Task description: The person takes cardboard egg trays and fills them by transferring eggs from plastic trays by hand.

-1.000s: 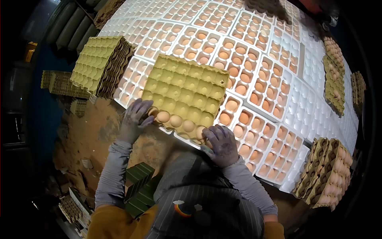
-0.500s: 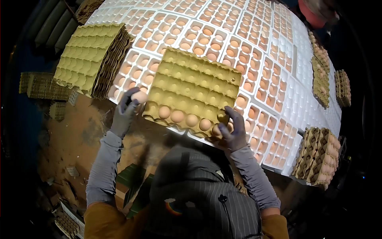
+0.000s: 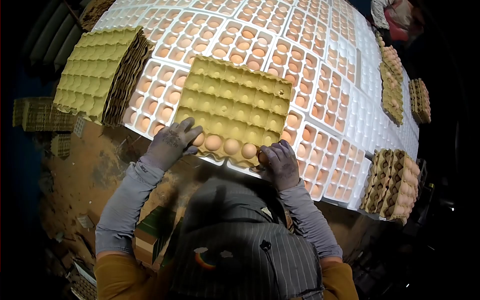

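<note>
My left hand [image 3: 172,142], in a grey glove, is curled over the front left corner of a yellow egg tray [image 3: 227,102]. Its fingers hide whatever lies in that corner cell; a brown egg [image 3: 198,140] shows right beside the fingertips. More brown eggs [image 3: 231,146] line the tray's front row, while the cells behind hold none. At the front right corner my right hand [image 3: 281,162], gloved too, has its fingers closed around an egg [image 3: 262,157], mostly covered. The tray rests on white egg trays.
White trays filled with eggs [image 3: 242,45] spread across the table, with bare white trays [image 3: 367,117] at the right. A stack of yellow trays [image 3: 95,75] stands left. Stacked trays with eggs [image 3: 392,185] stand right. Another person [image 3: 392,17] is at the far right.
My left hand has moved right and down with its egg onto the tray's front left corner; that egg is now hidden. My right hand has drawn lower over the right corner. The view has shifted slightly.
</note>
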The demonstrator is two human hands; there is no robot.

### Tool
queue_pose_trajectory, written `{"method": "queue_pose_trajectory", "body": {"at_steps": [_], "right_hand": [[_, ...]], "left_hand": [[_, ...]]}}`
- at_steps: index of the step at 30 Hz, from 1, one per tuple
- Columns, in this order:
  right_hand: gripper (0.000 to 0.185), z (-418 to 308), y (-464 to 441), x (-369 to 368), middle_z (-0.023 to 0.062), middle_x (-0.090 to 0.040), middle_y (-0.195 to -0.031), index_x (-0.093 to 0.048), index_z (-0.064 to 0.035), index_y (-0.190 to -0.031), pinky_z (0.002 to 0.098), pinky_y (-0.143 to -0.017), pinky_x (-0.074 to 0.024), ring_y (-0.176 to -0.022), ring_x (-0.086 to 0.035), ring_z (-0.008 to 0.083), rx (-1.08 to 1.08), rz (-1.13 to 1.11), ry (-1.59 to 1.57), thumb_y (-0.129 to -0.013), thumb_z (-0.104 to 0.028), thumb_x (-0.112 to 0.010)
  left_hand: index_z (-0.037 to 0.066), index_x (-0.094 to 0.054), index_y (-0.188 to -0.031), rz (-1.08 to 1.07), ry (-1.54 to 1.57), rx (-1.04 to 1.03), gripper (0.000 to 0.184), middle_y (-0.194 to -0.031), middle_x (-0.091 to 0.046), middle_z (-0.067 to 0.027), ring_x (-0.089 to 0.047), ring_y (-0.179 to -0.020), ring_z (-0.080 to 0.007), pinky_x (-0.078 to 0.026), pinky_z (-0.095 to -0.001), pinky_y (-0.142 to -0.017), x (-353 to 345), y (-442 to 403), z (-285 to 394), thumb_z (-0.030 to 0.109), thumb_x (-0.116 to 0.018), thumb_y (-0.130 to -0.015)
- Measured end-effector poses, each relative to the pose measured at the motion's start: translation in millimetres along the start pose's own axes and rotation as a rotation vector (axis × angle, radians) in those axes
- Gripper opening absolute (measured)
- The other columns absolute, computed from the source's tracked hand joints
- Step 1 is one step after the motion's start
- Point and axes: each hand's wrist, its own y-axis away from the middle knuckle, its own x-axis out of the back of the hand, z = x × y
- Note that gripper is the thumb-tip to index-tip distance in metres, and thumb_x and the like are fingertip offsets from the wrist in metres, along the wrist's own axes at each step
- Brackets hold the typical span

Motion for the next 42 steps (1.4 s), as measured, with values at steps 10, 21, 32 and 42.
{"method": "queue_pose_trajectory", "body": {"at_steps": [10, 21, 32, 42], "right_hand": [[0.028, -12, -37, 35, 0.0114, -0.059, -0.098, -0.064, -0.0064, -0.1, 0.0372, -0.078, -0.0547, -0.09, -0.063, 0.0271, -0.335, -0.127, -0.365, -0.083, -0.029, -0.068], [0.04, -22, -69, 52, 0.0109, -0.059, -0.121, -0.06, -0.0058, -0.12, 0.0332, -0.085, -0.0527, -0.099, -0.064, 0.0198, -0.908, -0.266, -1.644, -0.08, -0.008, -0.069], [0.047, -13, -53, 12, 0.0125, -0.052, -0.134, -0.059, -0.0091, -0.122, 0.0387, -0.08, -0.0559, -0.101, -0.062, 0.0291, -0.619, -0.146, -1.059, -0.089, -0.042, -0.066], [0.066, 70, 64, 100, 0.0193, -0.037, -0.15, -0.037, -0.0072, -0.145, 0.0517, -0.107, -0.0445, -0.136, -0.039, 0.0472, -0.915, 0.329, -1.846, -0.1, -0.055, -0.045]], "left_hand": [[0.008, -0.057, -0.127, 0.178, 0.954, -0.031, 0.042, -0.13, -0.055, -0.0124, -0.061, -0.113, -0.023, -0.055, -0.0378, -0.089, 20, -4, 5, 0.019, -0.069, -0.088], [0.015, -0.06, -0.127, 0.056, -0.046, 0.053, 0.047, -0.143, -0.047, -0.0141, -0.056, -0.114, -0.0272, -0.054, -0.0368, -0.085, 4, -10, 45, 0.033, -0.07, -0.085], [0.001, -0.058, -0.131, -0.097, 1.753, 0.312, 0.045, -0.11, -0.068, -0.0058, -0.064, -0.079, -0.0103, -0.052, -0.0255, -0.067, 17, 21, 62, 0.033, -0.053, -0.1], [0.002, -0.059, -0.131, -0.37, 1.472, 0.234, 0.044, -0.105, -0.067, -0.0022, -0.058, -0.076, -0.0071, -0.047, -0.0236, -0.067, 12, -85, 166, 0.031, -0.055, -0.099]]}}
